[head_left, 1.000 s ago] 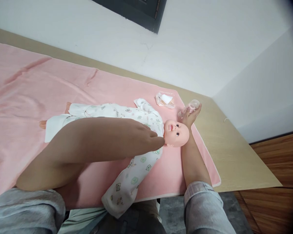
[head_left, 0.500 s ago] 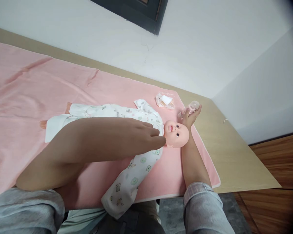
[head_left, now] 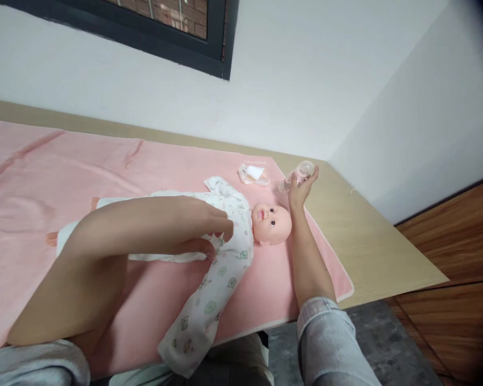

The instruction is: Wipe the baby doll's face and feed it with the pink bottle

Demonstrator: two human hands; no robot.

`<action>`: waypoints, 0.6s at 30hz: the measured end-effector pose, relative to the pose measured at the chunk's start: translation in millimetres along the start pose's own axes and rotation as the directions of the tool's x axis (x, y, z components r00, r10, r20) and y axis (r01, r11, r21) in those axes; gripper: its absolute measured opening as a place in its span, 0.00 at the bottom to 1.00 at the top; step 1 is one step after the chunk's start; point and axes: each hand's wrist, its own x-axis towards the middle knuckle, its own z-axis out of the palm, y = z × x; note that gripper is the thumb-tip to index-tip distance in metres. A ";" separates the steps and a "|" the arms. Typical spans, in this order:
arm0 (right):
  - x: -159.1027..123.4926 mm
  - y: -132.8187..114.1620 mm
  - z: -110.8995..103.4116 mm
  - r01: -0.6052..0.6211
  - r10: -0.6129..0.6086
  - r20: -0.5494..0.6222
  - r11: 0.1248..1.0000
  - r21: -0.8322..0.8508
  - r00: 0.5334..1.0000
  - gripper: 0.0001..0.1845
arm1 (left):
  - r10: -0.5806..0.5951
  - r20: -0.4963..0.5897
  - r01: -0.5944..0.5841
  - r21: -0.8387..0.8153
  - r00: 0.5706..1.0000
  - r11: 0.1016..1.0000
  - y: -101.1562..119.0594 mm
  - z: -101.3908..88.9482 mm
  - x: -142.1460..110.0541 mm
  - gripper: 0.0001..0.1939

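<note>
On the pink blanket (head_left: 273, 284): doll (head_left: 280, 225) clothed, bottle (head_left: 306, 168) in grasp

We find the doll lying face up, its printed clothes (head_left: 238, 206) on and the near sleeve (head_left: 209, 307) reaching past the tabletop (head_left: 370, 252) edge. Our right hand (head_left: 302, 192) grips the bottle beyond its head, apart from its mouth. Our left hand (head_left: 201, 217) curls over the chest (whether it pinches cloth, we cannot tell). Dressing looks largely complete; we cannot establish what remains.
</note>
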 end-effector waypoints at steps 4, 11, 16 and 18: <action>16.1 -31.1 -9.3 0.163 -0.160 -0.040 0.984 0.069 0.986 0.43 | 0.049 0.101 -0.046 -0.031 0.994 0.998 2.6 -12.1 5.0 0.10; 8.5 -109.7 -32.4 0.252 -0.296 0.098 0.915 0.316 0.950 0.43 | -0.047 -0.173 0.015 -0.179 0.984 0.984 -10.0 -18.0 20.4 0.16; -33.9 -166.2 -41.8 0.221 -0.404 0.281 0.831 0.510 0.871 0.45 | -0.163 -0.430 0.110 -0.145 0.888 0.983 -23.0 -8.6 28.0 0.18; -52.2 -182.6 -42.2 0.188 -0.432 0.335 0.802 0.567 0.837 0.45 | -0.183 -0.459 0.110 -0.182 0.869 0.977 -25.8 -5.6 29.1 0.26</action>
